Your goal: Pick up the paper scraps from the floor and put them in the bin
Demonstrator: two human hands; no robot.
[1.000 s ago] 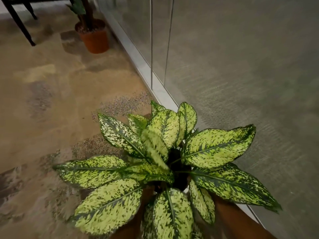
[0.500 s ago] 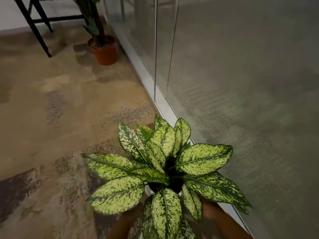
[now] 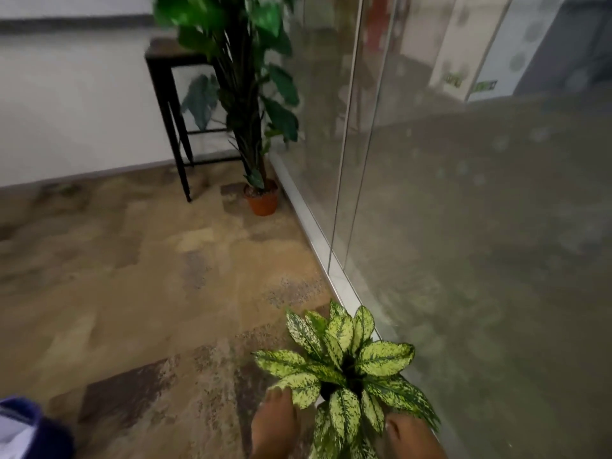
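Flanking speckled plant (image 3: 344, 359) beside glass wall (image 3: 463, 226): bare feet (image 3: 273, 422); tall plant (image 3: 245, 77), stand (image 3: 172, 104) beyond; hands out of view.

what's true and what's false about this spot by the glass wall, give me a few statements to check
1. The speckled plant sits between the left hand and the right hand. True.
2. The tall plant grows in a blue pot. False: its pot is terracotta orange.
3. A black stand is beside the tall plant. True.
4. Paper scraps litter the floor. False: the carpet shows none.
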